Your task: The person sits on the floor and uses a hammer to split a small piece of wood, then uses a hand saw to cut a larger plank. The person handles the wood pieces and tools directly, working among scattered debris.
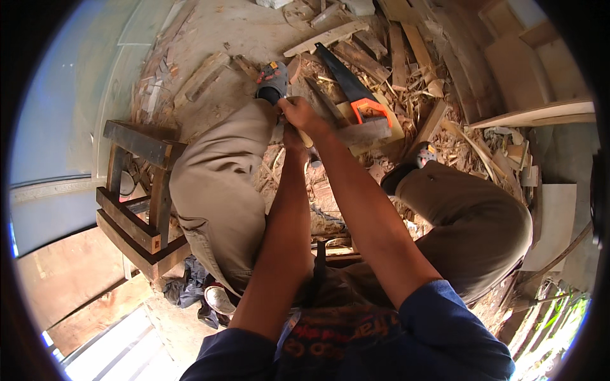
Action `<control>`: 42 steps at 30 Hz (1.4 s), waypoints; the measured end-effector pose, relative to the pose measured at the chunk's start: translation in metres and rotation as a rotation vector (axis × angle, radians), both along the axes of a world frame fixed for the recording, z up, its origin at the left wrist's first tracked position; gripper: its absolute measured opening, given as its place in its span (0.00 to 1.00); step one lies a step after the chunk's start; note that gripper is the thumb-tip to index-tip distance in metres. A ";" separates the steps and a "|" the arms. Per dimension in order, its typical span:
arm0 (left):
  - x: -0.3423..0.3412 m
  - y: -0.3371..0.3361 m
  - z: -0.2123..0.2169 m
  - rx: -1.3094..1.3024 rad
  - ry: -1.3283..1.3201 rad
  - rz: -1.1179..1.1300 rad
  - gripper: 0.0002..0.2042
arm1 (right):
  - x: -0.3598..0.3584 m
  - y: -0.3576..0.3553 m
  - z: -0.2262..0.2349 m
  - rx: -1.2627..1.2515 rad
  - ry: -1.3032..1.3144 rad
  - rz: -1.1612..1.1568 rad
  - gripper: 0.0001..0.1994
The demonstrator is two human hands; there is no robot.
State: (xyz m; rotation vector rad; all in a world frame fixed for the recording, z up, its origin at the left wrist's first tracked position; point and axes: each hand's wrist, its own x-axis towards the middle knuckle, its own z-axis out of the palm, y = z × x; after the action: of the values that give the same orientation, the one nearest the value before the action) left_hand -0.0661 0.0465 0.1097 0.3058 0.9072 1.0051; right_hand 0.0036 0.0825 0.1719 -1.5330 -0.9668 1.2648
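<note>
My right hand point(297, 113) is closed near my left shoe. Just below it, my left hand point(293, 137) is closed too, partly hidden by my right wrist. A pale wooden handle point(307, 139) shows beside both hands, and they appear to grip it; its far part is mostly covered by the fingers. A small dark lump point(315, 161) lies past the handle's end, and whether the two are joined I cannot tell. To the right of my hands a handsaw with a black blade and orange grip point(367, 109) rests on scrap wood, beside a flat greyish piece point(362, 134).
At left stands a dark wooden frame point(130, 219), close to my left knee. Wood shavings and offcuts point(419, 76) cover the ground ahead and to the right. A pale board point(551, 222) lies beyond my right knee. Dark cloth point(187, 284) lies at lower left.
</note>
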 end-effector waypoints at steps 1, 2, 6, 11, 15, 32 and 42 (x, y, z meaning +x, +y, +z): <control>0.002 0.002 0.007 -0.033 0.040 -0.017 0.20 | -0.001 0.002 -0.001 0.051 -0.042 0.018 0.20; 0.002 0.001 0.012 -0.010 0.028 -0.022 0.21 | -0.001 0.002 -0.001 0.056 -0.085 0.035 0.19; 0.001 -0.001 0.030 -0.014 0.154 -0.137 0.23 | 0.003 0.002 0.000 0.000 0.096 0.047 0.20; 0.014 0.004 0.043 0.027 0.125 -0.428 0.28 | 0.036 0.004 0.016 -0.087 0.005 -0.118 0.20; 0.028 -0.003 0.047 -0.050 0.118 -0.209 0.30 | 0.040 0.001 0.020 -0.120 -0.018 -0.068 0.18; 0.033 -0.015 -0.007 0.001 -0.060 -0.046 0.23 | 0.037 -0.038 0.022 0.063 0.034 -0.170 0.20; 0.035 -0.011 -0.017 0.056 0.006 -0.064 0.22 | 0.037 -0.040 0.008 0.120 0.052 -0.240 0.16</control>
State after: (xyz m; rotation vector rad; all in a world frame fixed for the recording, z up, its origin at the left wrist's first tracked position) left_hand -0.0311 0.0350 0.0924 0.3829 0.8704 0.9726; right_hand 0.0402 0.0425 0.1800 -1.4669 -0.7848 1.0535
